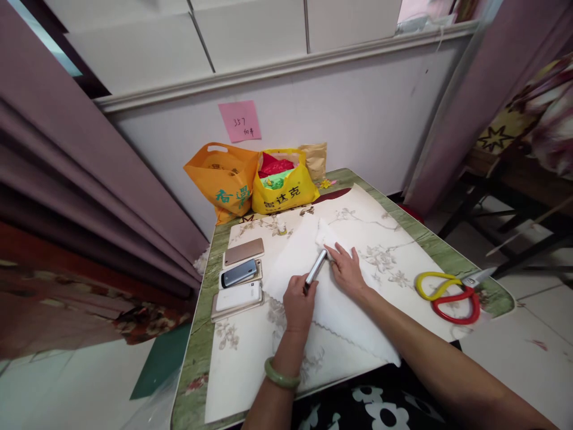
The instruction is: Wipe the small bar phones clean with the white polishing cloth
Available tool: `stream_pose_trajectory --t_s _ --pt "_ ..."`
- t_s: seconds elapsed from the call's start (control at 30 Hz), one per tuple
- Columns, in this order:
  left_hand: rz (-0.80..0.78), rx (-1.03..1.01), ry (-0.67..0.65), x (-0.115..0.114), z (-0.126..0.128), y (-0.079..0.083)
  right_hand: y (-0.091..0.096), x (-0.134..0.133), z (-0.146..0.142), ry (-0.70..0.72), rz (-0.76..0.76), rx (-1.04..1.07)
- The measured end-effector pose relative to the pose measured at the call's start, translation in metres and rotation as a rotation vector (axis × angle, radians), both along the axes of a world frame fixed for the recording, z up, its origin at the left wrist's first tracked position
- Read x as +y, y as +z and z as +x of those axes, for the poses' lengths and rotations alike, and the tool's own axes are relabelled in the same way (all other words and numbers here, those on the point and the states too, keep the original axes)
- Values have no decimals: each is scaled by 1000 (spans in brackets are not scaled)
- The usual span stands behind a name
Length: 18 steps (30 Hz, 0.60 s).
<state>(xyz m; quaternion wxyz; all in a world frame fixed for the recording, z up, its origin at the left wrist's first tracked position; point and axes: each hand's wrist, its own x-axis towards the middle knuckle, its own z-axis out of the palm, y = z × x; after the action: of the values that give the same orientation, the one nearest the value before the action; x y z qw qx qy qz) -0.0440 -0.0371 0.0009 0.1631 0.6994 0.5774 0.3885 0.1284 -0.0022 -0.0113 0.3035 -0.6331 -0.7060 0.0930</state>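
My left hand (pixel 299 301) is closed around a slim, silver, bar-shaped object (pixel 317 266); its exact kind is not clear. The bar points away from me over a white sheet (pixel 333 304) of thin, soft-looking material with a wavy edge. Fingers spread, my right hand (pixel 347 269) rests on the sheet near the far tip of the bar. A small folded white piece (pixel 323 233) lies just beyond the right fingertips. Under the sheet is a flower-patterned cover (pixel 244 370) on the green-edged table.
Several phones (pixel 239 273) lie in stacks on the left. A small white bottle (pixel 281 227) stands behind them. Orange (pixel 230 179) and yellow (pixel 286 191) bags stand against the wall. Large scissors (pixel 452 292) with red and yellow handles lie at the right edge, blades pointing outward.
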Motion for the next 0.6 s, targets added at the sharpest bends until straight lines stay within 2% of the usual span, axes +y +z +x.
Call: stream_pose_trajectory --t_s 0.17,0.33,0.6 --pt "-6 -1 8 -1 0 1 -3 1 2 -2 -10 -30" --pt "0 -9 -3 -1 -1 -1 1 -7 1 7 111 22" --pt "-41 -30 -10 0 0 3 16 -31 -8 117 197 -204"
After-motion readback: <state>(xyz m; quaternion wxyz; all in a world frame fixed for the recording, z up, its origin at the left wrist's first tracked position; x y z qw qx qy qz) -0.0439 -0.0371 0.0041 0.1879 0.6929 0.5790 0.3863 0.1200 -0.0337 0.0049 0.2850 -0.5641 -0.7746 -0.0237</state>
